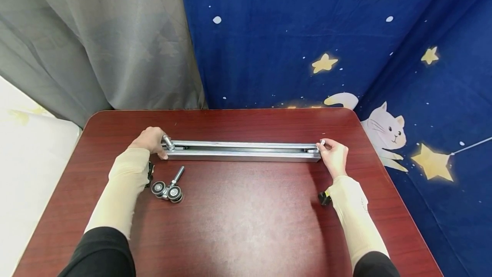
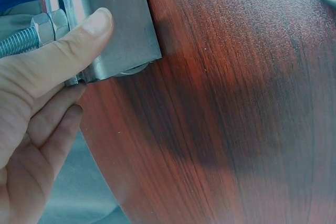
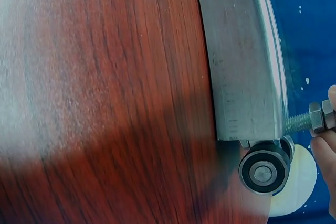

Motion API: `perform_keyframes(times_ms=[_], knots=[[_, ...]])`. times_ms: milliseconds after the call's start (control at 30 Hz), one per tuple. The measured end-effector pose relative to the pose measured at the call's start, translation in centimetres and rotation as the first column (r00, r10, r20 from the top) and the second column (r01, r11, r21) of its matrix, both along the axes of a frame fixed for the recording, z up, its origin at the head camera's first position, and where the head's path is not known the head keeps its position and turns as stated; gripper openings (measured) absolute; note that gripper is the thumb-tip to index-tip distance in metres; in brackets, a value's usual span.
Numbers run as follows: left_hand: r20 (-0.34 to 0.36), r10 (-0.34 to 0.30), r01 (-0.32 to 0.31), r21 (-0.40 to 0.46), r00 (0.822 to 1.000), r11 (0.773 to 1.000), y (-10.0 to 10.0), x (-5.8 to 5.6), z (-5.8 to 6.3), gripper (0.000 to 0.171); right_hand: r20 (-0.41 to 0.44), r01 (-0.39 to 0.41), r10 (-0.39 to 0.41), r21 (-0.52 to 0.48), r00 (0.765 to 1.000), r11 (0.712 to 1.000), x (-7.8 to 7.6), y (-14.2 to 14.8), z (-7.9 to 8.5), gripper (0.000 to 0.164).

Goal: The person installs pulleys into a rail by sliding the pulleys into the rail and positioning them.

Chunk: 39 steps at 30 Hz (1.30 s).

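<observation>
A silver metal channel rail [image 1: 242, 154] with a slot along its top lies across the table. My left hand [image 1: 147, 141] grips its left end, thumb on the side wall in the left wrist view. There, a threaded bolt [image 2: 18, 42] with nuts stands out of the slot beside the thumb. At the right end, my right hand [image 1: 334, 156] pinches the nutted bolt [image 3: 299, 123] of a roller carriage. One black-rimmed wheel [image 3: 263, 172] of that carriage sticks out past the rail's end; its rest is hidden inside the channel.
Another roller carriage [image 1: 174, 193], with paired wheels and a bolt, lies loose on the reddish-brown table [image 1: 250, 221], in front of the rail's left end. A grey curtain [image 1: 134, 42] and a blue starry curtain [image 1: 269, 54] hang behind the table's far edge.
</observation>
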<state>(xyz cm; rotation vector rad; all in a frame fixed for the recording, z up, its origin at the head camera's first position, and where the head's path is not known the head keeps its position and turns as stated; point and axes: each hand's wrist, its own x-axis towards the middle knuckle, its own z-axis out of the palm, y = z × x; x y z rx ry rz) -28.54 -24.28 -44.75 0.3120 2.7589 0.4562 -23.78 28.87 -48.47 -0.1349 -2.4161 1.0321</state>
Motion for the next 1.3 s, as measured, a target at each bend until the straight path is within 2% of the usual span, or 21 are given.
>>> perform_keyframes(times_ms=[200, 433, 567, 767, 1000, 1300], knots=[[-0.007, -0.012, 0.012, 0.006, 1.0, 1.0, 0.1, -0.1, 0.1, 0.047, 0.014, -0.022, 0.023, -0.033, 1.0, 0.999, 0.3, -0.6, 0.2, 0.012], [-0.019, -0.012, 0.012, 0.003, 1.0, 1.0, 0.2, -0.1, 0.2, 0.045, 0.057, 0.006, -0.004, -0.042, 0.998, 0.999, 0.2, -0.5, 0.1, 0.013], [-0.033, -0.031, 0.031, 0.002, 0.999, 1.0, 0.1, -0.1, 0.3, 0.044, 0.09, 0.016, -0.009, -0.078, 0.996, 0.997, 0.1, -0.6, 0.0, 0.015], [-0.019, -0.021, 0.021, 0.004, 1.0, 1.0, 0.0, 0.0, 0.4, 0.037, 0.119, 0.003, 0.011, -0.119, 0.993, 0.993, -0.2, -1.1, 0.0, 0.016], [-0.007, -0.009, 0.009, 0.005, 1.0, 1.0, 0.1, 0.1, 0.3, 0.043, 0.147, -0.03, 0.049, -0.132, 0.988, 0.991, -0.3, -2.3, 0.0, 0.018], [0.024, 0.001, -0.001, 0.007, 1.0, 1.0, 0.2, 0.2, 0.3, 0.038, 0.157, -0.062, 0.089, -0.167, 0.984, 0.984, -0.6, -3.5, -0.3, 0.017]])
